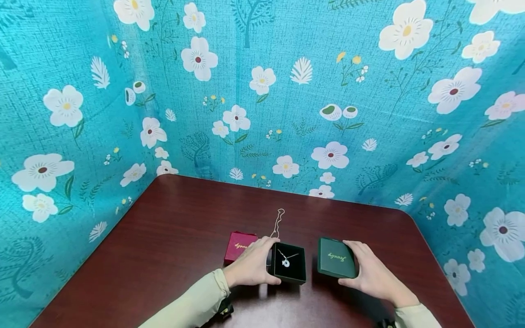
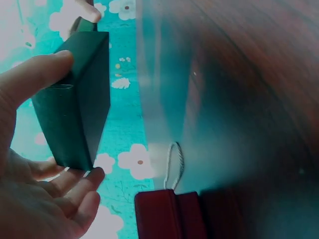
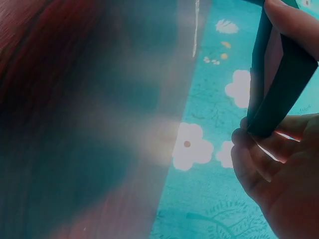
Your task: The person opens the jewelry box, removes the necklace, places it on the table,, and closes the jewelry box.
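Note:
My left hand (image 1: pixel 254 264) grips the sides of a green jewelry box base (image 1: pixel 290 280), thumb on the near side and fingers on the far side. Its black inside faces up and holds a necklace with a silvery pendant (image 1: pixel 285 263). In the left wrist view the box base (image 2: pixel 75 109) shows edge-on, raised over the table. To the right, my right hand (image 1: pixel 371 275) holds the matching green lid (image 1: pixel 336 258), gold lettering upward, between thumb and fingers. The lid's hollow underside shows in the right wrist view, where the lid (image 3: pixel 294 74) is tilted. A gap separates lid and base.
A red jewelry box (image 1: pixel 233 246) with gold lettering sits on the dark brown table (image 1: pixel 176 218), partly hidden behind my left hand. Beyond my left hand lies a thin chain (image 1: pixel 279 223). Blue flowered cloth (image 1: pixel 262 127) surrounds the table's back and sides.

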`<state>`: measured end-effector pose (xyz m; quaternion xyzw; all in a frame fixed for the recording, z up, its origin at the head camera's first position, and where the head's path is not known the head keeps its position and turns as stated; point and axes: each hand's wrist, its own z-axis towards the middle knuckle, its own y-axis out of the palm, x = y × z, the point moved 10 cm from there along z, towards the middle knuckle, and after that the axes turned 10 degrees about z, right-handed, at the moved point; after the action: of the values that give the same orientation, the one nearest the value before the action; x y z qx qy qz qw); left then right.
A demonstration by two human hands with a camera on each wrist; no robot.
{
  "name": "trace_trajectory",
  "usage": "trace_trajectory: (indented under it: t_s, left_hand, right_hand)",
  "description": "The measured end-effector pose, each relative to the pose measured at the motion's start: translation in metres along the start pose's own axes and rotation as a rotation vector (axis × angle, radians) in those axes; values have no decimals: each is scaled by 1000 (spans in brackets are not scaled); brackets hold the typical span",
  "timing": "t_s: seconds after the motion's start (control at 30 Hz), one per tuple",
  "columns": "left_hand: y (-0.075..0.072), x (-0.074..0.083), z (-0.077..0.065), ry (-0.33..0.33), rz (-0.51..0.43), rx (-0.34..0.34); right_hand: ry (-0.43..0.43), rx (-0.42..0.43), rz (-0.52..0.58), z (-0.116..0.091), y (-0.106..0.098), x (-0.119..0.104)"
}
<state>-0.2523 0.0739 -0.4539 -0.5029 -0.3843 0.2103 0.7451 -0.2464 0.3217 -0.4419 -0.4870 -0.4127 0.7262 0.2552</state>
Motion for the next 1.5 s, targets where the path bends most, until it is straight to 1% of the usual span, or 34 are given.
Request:
trace_trajectory:
  t_s: [0.07, 0.27, 0.47, 0.7, 0.87, 0.97, 1.27, 1.5]
  left_hand:
    - [1, 2, 0, -5, 22, 2]
    - [7, 12, -1, 24, 101, -10]
    - [13, 18, -3, 32, 136, -20]
    - [22, 25, -3, 67, 205, -27]
    - [28, 28, -4, 81, 254, -32]
    - [31, 29, -4, 76, 268, -39]
    - [39, 25, -5, 37, 250, -60]
    - [40, 22, -4, 21, 258, -80]
  right_hand:
    - [15, -15, 0, -1, 1, 4]
    - [51, -56, -12, -4, 6, 16]
    - [67, -58, -18, -6, 9, 25]
    - [105, -101, -60, -7, 13, 40]
    - [112, -133, -55, -7, 16, 49]
    - [118, -153, -44, -8, 18, 53]
    - [132, -203, -16, -10, 27, 65]
    - [142, -207, -27, -9, 29, 66]
